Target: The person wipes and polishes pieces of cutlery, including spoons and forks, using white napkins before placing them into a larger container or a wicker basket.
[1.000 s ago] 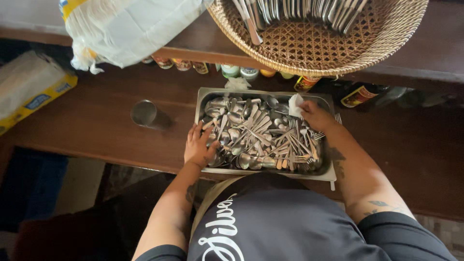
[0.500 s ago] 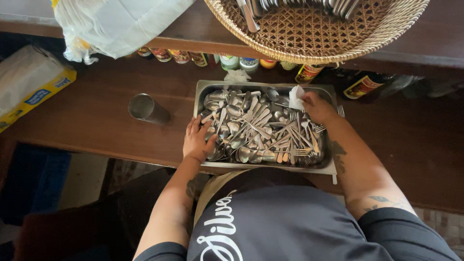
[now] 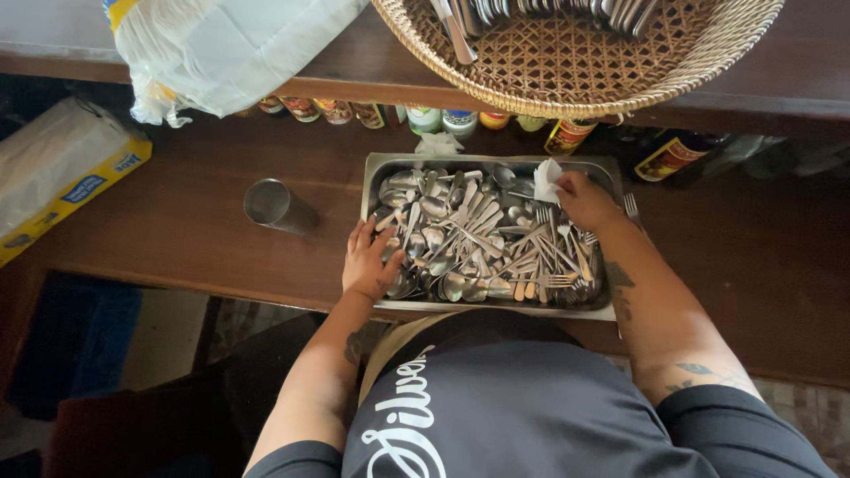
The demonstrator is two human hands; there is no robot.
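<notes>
On a dark wooden counter [image 3: 177, 239], a left hand [image 3: 372, 263] is resting with fingers spread on shiny spoons and forks [image 3: 482, 239] heaped in a rectangular steel tray [image 3: 496, 309], while the right hand [image 3: 584, 202] is pinching a crumpled white cloth [image 3: 546, 180].

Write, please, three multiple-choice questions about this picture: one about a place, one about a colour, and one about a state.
1. Where does the metal cup stand?
A. left of the metal tray
B. inside the wicker basket
C. on the white bag

2. What colour is the cloth in the right hand?
A. red
B. white
C. green

3. In what state is the metal tray?
A. empty
B. covered by a lid
C. filled with spoons and forks

Answers:
1. A, the cup is on the wooden shelf beside the tray's left wall.
2. B, a white cloth shows above the fingers.
3. C, cutlery covers the tray's bottom, with the left hand resting at its edge.
</notes>
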